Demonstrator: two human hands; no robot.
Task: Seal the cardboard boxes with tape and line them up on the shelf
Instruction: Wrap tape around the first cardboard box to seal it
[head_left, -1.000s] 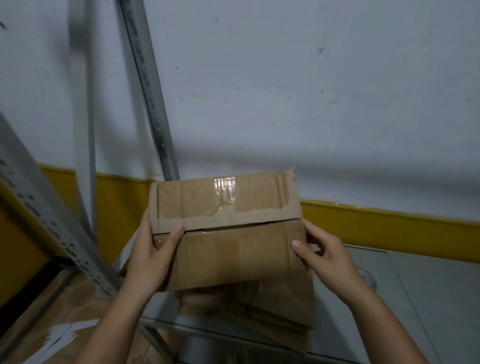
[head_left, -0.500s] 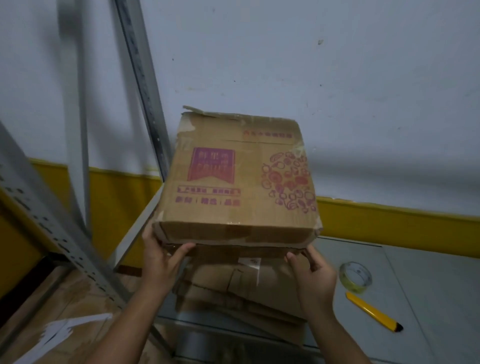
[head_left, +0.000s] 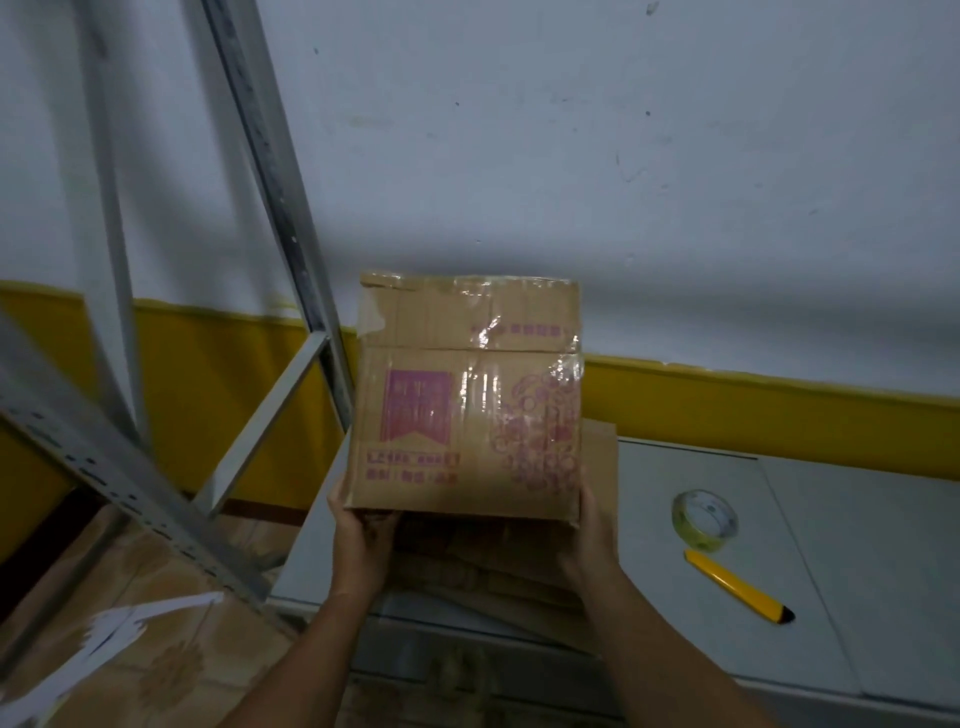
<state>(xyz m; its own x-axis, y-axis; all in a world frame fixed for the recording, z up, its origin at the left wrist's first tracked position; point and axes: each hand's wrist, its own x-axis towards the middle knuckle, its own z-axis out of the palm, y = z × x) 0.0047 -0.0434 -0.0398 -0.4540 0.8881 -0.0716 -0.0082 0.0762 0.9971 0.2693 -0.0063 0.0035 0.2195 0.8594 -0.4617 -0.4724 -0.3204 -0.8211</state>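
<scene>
Cardboard box (head_left: 467, 415), creased, glossy-taped

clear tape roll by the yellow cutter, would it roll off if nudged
The clear round tape roll lies flat, hole up, on the grey tabletop, so a nudge would probably slide it, not roll it. Looks mostly hollow, so likely light.

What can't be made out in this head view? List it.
1. Head view: purple print on the taped brown cardboard box is blurred, unreadable.
2. Head view: fingers of left hand and right hand hidden under that box.
3. Head view: flattened brown cardboard pile mostly covered by the box; sheet count unclear.
4. Head view: grey metal shelf frame is cut off by the left edge.
</scene>
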